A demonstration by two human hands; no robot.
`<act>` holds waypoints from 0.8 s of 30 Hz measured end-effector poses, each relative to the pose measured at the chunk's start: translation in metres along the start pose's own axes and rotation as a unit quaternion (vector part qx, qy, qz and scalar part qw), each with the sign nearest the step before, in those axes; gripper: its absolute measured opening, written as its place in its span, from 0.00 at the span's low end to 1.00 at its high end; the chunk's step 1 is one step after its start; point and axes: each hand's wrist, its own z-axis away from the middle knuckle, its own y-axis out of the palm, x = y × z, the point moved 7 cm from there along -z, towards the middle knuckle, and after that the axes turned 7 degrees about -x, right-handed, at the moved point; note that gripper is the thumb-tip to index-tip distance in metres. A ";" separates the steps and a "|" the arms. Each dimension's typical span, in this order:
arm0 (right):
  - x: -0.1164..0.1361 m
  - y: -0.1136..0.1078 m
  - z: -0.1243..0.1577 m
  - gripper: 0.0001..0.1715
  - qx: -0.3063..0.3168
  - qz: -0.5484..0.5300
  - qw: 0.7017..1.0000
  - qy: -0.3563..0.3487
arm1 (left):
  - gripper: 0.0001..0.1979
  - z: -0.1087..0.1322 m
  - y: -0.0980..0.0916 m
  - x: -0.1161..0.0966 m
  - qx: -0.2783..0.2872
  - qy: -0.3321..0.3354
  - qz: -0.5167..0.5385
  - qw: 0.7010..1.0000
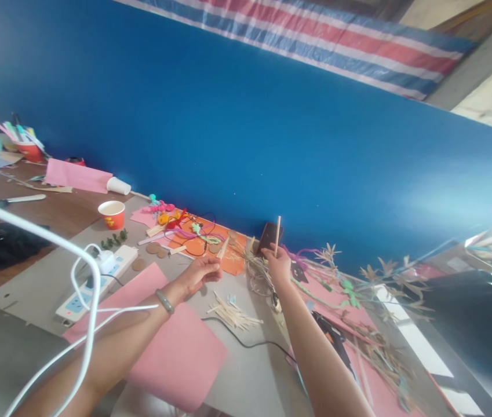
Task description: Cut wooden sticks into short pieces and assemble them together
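My left hand (201, 275), with a bracelet on the wrist, is raised over the table and pinches a short, pale, pointed wooden strip (223, 247). To its right, my right hand (277, 263) is closed around a thin wooden stick (277, 230), which points upward. A loose pile of pale wooden sticks (232, 313) lies on the table below and between the hands. Behind my right hand a dark phone-like slab (267, 236) leans against the blue panel. Dry plant stems (258, 272) lie just left of that hand.
Pink paper (176, 353) and a white power strip (98, 284) lie at the left, with a white cable crossing in front. A paper cup (112, 215) stands farther back. Orange paper (232, 263) carries craft scraps. Dried leaves (380, 347) spread at right. A blue panel (246, 133) walls the back.
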 end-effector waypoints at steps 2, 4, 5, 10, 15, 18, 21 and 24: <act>0.008 0.008 0.021 0.22 0.045 0.021 0.999 -0.021 | 0.17 -0.002 -0.001 0.003 0.001 0.000 0.006 1.000; 0.014 0.022 0.049 0.17 0.127 0.024 0.991 -0.031 | 0.17 -0.004 -0.003 0.004 -0.003 0.000 0.011 1.000; 0.017 0.029 0.064 0.16 0.171 0.016 0.984 -0.038 | 0.17 -0.004 -0.003 0.005 -0.004 0.001 0.012 1.000; 0.028 0.051 0.119 0.12 0.279 -0.019 0.959 -0.051 | 0.16 0.000 0.000 0.002 0.009 0.009 0.006 1.000; 0.035 0.051 0.123 0.12 0.249 -0.020 0.966 -0.072 | 0.16 0.002 0.002 0.000 0.009 0.022 -0.010 1.000; 0.036 0.049 0.121 0.13 0.234 0.008 0.968 -0.085 | 0.17 0.001 0.002 0.000 0.016 0.027 -0.028 0.999; 0.035 0.047 0.119 0.13 0.220 0.042 0.970 -0.093 | 0.18 0.002 0.004 -0.001 0.028 0.032 -0.043 0.998; 0.034 0.045 0.116 0.12 0.199 0.066 0.972 -0.105 | 0.18 0.008 0.010 -0.003 0.048 0.039 -0.057 0.996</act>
